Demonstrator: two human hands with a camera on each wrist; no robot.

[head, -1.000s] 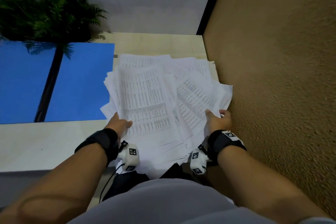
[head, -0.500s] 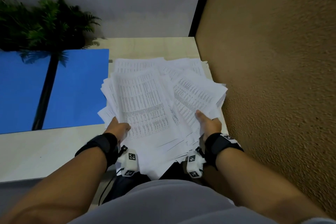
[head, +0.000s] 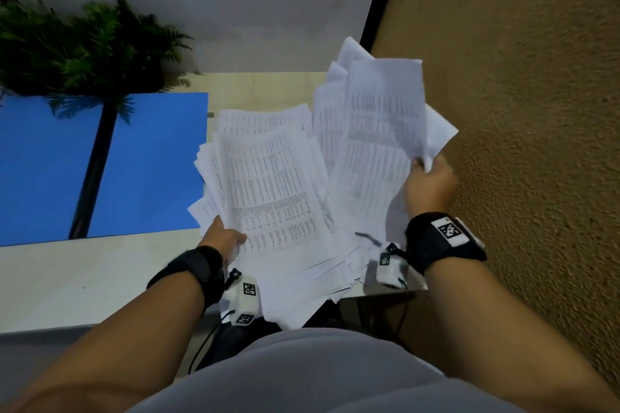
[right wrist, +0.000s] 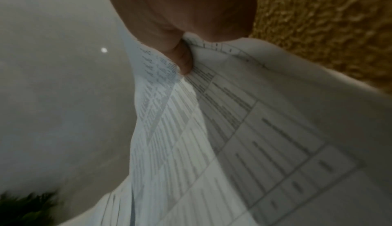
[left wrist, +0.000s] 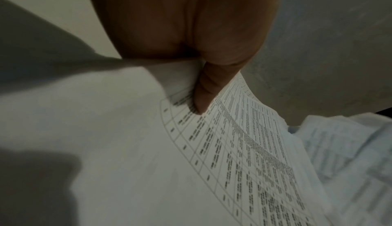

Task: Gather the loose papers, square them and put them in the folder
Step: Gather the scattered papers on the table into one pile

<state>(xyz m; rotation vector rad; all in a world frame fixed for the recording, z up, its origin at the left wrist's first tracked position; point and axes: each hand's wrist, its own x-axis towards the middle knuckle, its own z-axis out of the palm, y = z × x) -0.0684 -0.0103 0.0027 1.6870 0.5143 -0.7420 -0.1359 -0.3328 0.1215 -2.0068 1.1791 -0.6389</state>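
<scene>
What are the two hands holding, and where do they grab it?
The left hand grips the paper pile at its near-left edge. The right hand pinches the raised sheets at their right edge.

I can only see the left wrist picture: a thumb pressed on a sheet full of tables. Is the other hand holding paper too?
Observer: Yes. The right hand grips a separate bunch of sheets and holds it raised, tilted up off the rest.
Operator: And the sheet I see, is it alone?
Observer: No. The left hand holds the near left edge of a messy fanned pile, whose near end overhangs the table edge.
Operator: Is the folder anywhere near?
Observer: A blue folder lies open and flat on the table to the left of the pile; no paper is in it yet.
Operator: Anything on the right side?
Observer: A rough brown wall, close by the raised sheets.
</scene>
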